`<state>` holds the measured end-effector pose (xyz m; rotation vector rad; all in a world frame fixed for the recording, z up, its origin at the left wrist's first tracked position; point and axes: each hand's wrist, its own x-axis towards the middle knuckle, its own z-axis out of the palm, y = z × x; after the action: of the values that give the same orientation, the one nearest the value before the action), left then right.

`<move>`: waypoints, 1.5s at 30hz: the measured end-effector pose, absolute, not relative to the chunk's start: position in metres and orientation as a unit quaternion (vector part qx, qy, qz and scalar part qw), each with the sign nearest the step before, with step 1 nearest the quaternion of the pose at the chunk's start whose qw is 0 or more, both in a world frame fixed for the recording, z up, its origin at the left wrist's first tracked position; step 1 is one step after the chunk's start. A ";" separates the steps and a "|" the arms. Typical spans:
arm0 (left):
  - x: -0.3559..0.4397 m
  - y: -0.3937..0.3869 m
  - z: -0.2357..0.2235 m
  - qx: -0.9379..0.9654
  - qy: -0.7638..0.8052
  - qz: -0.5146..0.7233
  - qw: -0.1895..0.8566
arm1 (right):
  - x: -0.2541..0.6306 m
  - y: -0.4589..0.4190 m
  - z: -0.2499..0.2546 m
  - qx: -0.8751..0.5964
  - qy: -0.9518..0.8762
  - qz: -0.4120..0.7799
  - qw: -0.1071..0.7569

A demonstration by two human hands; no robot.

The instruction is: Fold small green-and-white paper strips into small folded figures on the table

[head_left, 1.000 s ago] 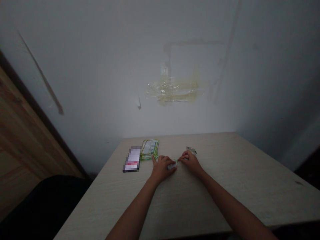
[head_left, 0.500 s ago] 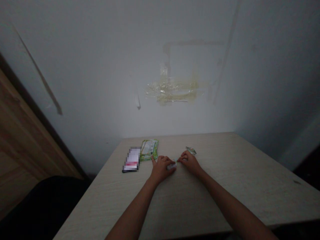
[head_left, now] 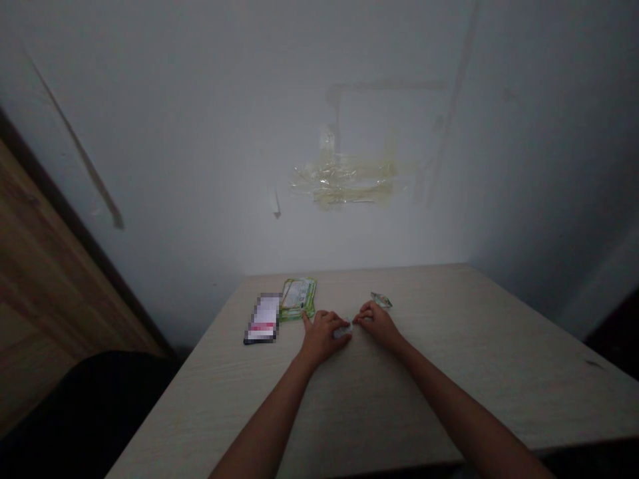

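My left hand rests on the table, its thumb and forefinger closed around a small pale, shiny piece. What kind of thing the piece is, I cannot make out. Its little finger reaches out towards a stack of green-and-white packets. Just right of the piece, my right hand pinches with thumb and forefinger at the piece's right edge; the fingertips hide what is between them. Beyond the right hand lies a small green-and-white wrapper, apart from the fingers.
A phone with a blurred-out screen lies left of the packets. The pale wooden table meets a wall with tape residue on it. At the left are a wooden panel and a dark rounded shape.
Both hands stay almost in place. The right fingertips have shifted very slightly left, towards the pale piece. The packets, phone and wrapper have not moved.
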<state>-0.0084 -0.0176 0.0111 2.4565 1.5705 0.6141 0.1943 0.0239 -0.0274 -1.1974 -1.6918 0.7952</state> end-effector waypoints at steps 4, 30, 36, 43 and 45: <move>-0.008 -0.018 0.011 0.822 0.526 0.204 0.081 | 0.194 0.021 -0.024 -0.488 -0.685 0.317 0.438; -0.008 -0.019 0.013 0.822 0.522 0.212 0.085 | 0.198 0.018 -0.021 -0.473 -0.691 0.326 0.437; -0.009 -0.018 0.012 0.822 0.521 0.211 0.090 | 0.196 0.016 -0.020 -0.486 -0.710 0.277 0.427; -0.008 -0.018 0.013 0.820 0.524 0.210 0.090 | 0.194 0.021 -0.024 -0.497 -0.705 0.247 0.441; -0.008 -0.018 0.013 0.819 0.526 0.210 0.088 | 0.193 0.022 -0.025 -0.503 -0.698 0.248 0.444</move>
<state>-0.0077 -0.0184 0.0131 2.4390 1.5665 0.6243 0.1928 0.0216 -0.0253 -1.2477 -1.7312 0.6155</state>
